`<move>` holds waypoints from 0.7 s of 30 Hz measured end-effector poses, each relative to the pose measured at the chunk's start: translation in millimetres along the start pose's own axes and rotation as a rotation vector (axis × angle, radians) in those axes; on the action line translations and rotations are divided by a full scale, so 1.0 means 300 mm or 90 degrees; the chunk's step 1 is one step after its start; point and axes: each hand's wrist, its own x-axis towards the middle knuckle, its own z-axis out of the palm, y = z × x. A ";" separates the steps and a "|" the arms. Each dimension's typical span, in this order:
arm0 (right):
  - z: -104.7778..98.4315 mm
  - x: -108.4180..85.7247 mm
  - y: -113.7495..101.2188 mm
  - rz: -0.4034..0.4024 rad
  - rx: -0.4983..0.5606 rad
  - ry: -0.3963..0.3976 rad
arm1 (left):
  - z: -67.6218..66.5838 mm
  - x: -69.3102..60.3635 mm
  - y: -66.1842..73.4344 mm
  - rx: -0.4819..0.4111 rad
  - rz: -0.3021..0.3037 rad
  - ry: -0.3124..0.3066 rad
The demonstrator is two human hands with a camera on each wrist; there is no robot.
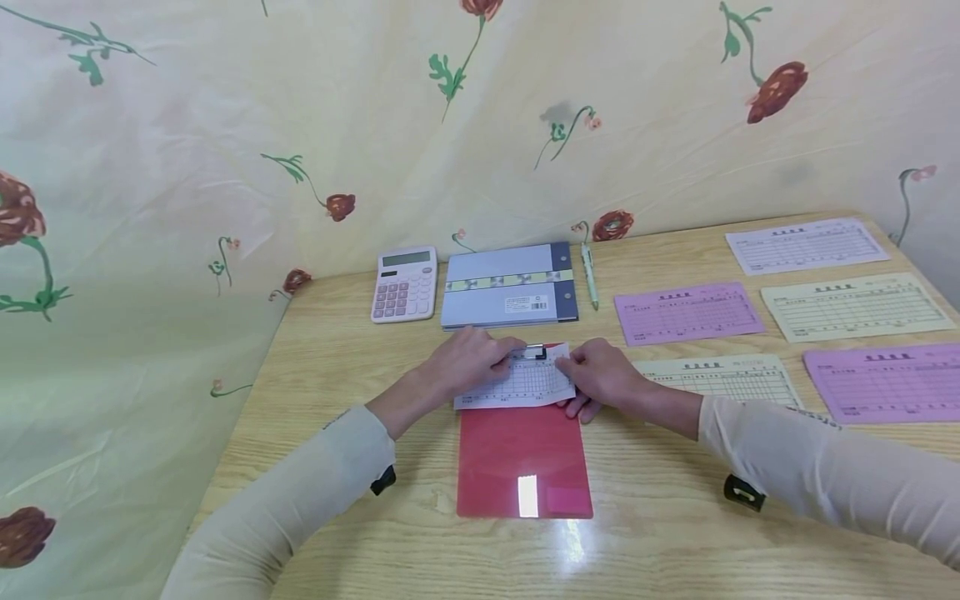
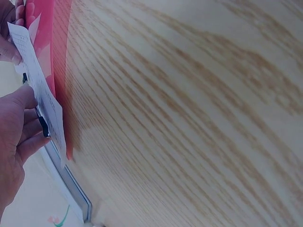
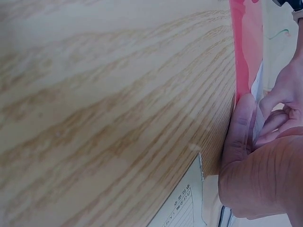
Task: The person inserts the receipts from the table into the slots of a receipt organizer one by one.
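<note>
One slip (image 1: 517,385) lies across the top of one red clipboard (image 1: 525,462). Your left hand (image 1: 474,360) grips the clip (image 1: 529,352); your right hand (image 1: 600,372) pinches the slip's right edge. You seem to be clipping it; squaring it probably comes next. Beyond: five loose slips (image 1: 688,314), one calculator (image 1: 405,285), one folder (image 1: 498,292), one pen (image 1: 589,275).
</note>
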 end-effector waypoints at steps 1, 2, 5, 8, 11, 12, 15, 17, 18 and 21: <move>0.000 0.000 0.000 0.000 0.000 0.000 | 0.000 0.000 0.000 0.000 0.000 0.000; 0.000 -0.001 -0.001 0.000 0.000 0.000 | 0.000 -0.001 0.000 0.000 -0.001 0.000; 0.000 -0.002 -0.002 0.001 0.002 -0.001 | 0.001 -0.001 0.000 -0.003 -0.001 0.001; 0.000 -0.004 -0.004 0.002 0.003 -0.003 | 0.002 -0.001 -0.001 -0.008 0.003 0.005; 0.000 -0.005 -0.005 0.002 0.002 -0.003 | 0.004 -0.001 -0.001 -0.014 0.006 0.012; 0.000 -0.005 -0.005 0.003 0.003 -0.003 | 0.005 -0.001 -0.001 -0.015 0.007 0.014; 0.000 -0.006 -0.004 0.004 0.004 -0.003 | 0.007 -0.002 -0.001 -0.024 0.004 0.018; 0.000 -0.007 -0.004 0.004 0.008 -0.004 | 0.009 -0.002 -0.001 -0.029 0.000 0.020; -0.001 -0.007 -0.004 0.004 0.010 -0.005 | 0.010 -0.002 -0.001 -0.033 -0.003 0.021; -0.008 -0.008 -0.008 -0.002 0.019 -0.021 | 0.011 -0.002 -0.001 -0.039 -0.008 0.022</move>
